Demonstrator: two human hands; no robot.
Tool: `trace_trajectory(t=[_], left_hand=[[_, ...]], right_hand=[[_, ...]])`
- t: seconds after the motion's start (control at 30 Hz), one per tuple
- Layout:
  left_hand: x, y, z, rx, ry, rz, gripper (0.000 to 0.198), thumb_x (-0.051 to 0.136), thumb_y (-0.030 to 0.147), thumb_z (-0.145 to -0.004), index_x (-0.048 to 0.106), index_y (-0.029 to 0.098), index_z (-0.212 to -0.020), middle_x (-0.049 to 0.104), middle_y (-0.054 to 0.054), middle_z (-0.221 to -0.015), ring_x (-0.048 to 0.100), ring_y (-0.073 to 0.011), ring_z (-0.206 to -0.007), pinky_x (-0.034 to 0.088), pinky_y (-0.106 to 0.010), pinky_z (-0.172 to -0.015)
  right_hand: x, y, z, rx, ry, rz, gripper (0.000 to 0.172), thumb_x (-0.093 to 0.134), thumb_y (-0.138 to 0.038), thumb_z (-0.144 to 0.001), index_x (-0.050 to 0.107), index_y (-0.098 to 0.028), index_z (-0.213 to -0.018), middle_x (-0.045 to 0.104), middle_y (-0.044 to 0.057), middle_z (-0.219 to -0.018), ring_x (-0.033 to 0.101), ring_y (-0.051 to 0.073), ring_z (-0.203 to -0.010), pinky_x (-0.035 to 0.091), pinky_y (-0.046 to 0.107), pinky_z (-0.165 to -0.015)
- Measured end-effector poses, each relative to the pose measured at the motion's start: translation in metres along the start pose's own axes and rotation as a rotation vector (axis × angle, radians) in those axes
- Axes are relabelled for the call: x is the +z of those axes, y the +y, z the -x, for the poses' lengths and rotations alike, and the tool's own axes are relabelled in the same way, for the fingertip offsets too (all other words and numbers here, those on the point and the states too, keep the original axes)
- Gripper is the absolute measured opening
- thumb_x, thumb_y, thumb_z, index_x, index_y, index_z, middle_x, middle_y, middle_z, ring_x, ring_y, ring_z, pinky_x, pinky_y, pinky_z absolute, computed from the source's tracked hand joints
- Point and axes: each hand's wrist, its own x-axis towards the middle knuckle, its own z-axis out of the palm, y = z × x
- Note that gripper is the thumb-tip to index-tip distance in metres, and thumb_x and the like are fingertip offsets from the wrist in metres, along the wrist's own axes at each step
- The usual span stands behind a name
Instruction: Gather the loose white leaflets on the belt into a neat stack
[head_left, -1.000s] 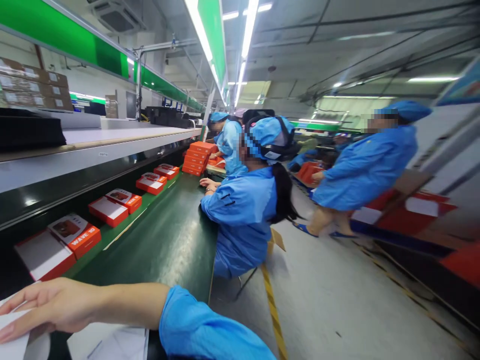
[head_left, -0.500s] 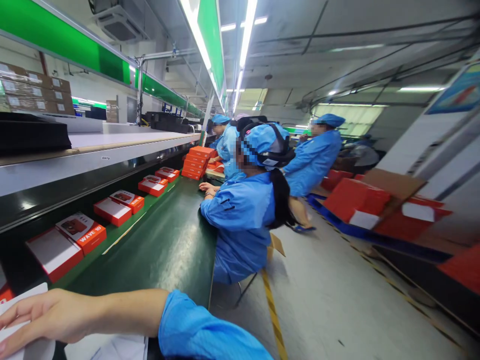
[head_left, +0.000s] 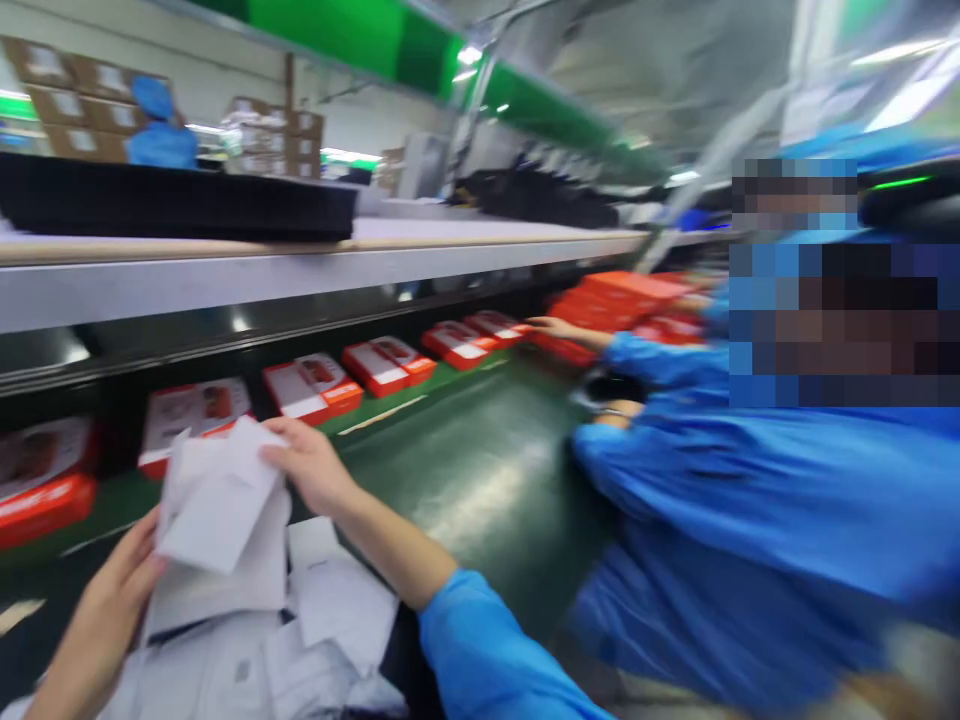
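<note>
Right hand (head_left: 315, 465) is pinching the top right corner of some white papers (head_left: 225, 520), thumb in front, fingers curling behind, nearly closed. Left hand (head_left: 120, 585) is gripping their left edge, fingers part-curled; blur is hiding exact contact. Papers are sitting between both hands, raised above a loose pile of white packets (head_left: 341, 600), smaller piece overlapping a larger one. Progress, my read: this set is mid-handling, in hand and not yet laid down; plenty is remaining in the pile, count unclear with the overlap. Just beyond the hands, red-and-white boxes (head_left: 315, 385) are lining the far side of the green work surface (head_left: 480, 480), several showing a plain white face beside a printed one. Can't tell whether any box there is finished. Farther along, red boxes (head_left: 630, 290) are standing stacked, looking further along than the row, though contents aren't showing. A co-worker's hand (head_left: 559, 328) is reaching toward the near side of that stack, blue sleeve resting along the surface edge.
</note>
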Motion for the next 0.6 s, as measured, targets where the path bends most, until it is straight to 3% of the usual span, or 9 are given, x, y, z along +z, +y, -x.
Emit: trace_trajectory(t=[0.13,0.3,0.47,0.6], left_hand=[[-0.007,-0.001,0.007,0.003,-0.142,0.248,0.070,0.075,0.052,-0.056,0.055,0.019,-0.115,0.057,-0.003,-0.120,0.052,-0.0233,-0.110,0.044,-0.024,-0.085],[0.002,-0.002,0.007,0.077,-0.305,0.393,0.061,0.063,0.046,-0.075,0.048,0.013,-0.124,0.053,-0.010,-0.124,0.053,-0.0241,-0.108,0.045,-0.026,-0.084],[0.011,-0.011,0.005,0.049,-0.335,0.475,0.062,0.064,0.045,-0.074,0.051,0.011,-0.124,0.055,-0.013,-0.120,0.054,-0.0278,-0.105,0.046,-0.032,-0.087],[0.020,-0.015,0.005,0.043,-0.329,0.502,0.062,0.065,0.044,-0.073,0.051,0.013,-0.124,0.054,-0.013,-0.120,0.054,-0.0279,-0.104,0.047,-0.033,-0.085]], right_hand=[[-0.008,-0.006,-0.006,-0.021,-0.091,0.114,0.041,0.073,-0.028,-0.061,0.055,-0.011,-0.093,0.061,0.002,-0.083,0.056,0.008,-0.069,0.043,0.016,-0.064],[-0.018,0.007,-0.015,-0.054,-0.151,0.444,0.039,0.064,-0.036,-0.071,0.055,-0.013,-0.101,0.062,0.006,-0.092,0.058,0.013,-0.075,0.045,0.022,-0.067],[-0.022,0.016,-0.016,-0.151,-0.147,1.080,0.032,0.056,-0.033,-0.078,0.061,-0.019,-0.106,0.062,0.003,-0.094,0.053,0.012,-0.070,0.042,0.027,-0.070],[-0.015,0.021,-0.012,-0.116,-0.189,1.300,0.028,0.056,-0.031,-0.081,0.057,-0.020,-0.107,0.061,0.001,-0.083,0.054,0.012,-0.070,0.040,0.026,-0.070]])
